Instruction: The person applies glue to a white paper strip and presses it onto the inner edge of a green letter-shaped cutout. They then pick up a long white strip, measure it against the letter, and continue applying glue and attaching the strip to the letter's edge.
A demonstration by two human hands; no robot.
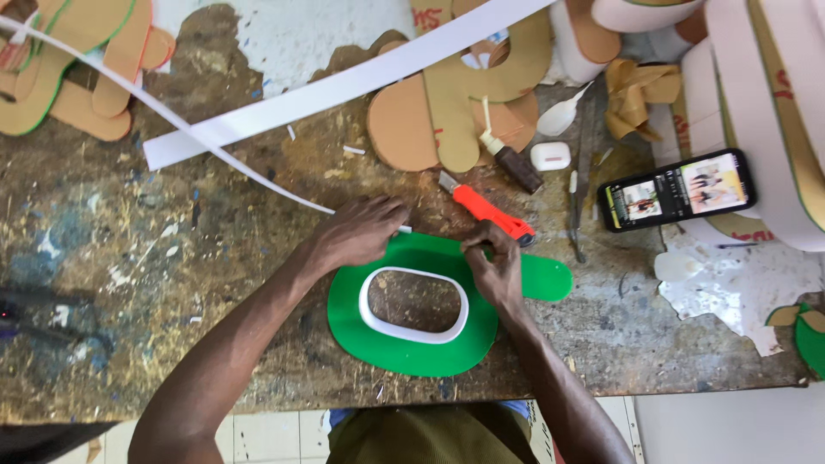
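A green cut-out sheet (412, 348) with an oval hole lies flat on the worn workbench (172, 283). A white strip loop (414, 305) stands on edge around the hole. My left hand (357, 230) presses the far rim of the green piece and pinches the end of a thin white strip (215, 150) that trails off to the upper left. My right hand (491, 262) rests on the green piece at the loop's right side, fingers curled on the strip. An orange utility knife (488, 210) lies just beyond my right hand.
A phone (677, 189) with a lit screen lies at the right. Tan sole-shaped cut-outs (455, 103) are piled at the back, with a wide white strip (344, 82) across them. A small brush (511, 156), a white case (550, 155) and foam rolls (756, 103) sit nearby.
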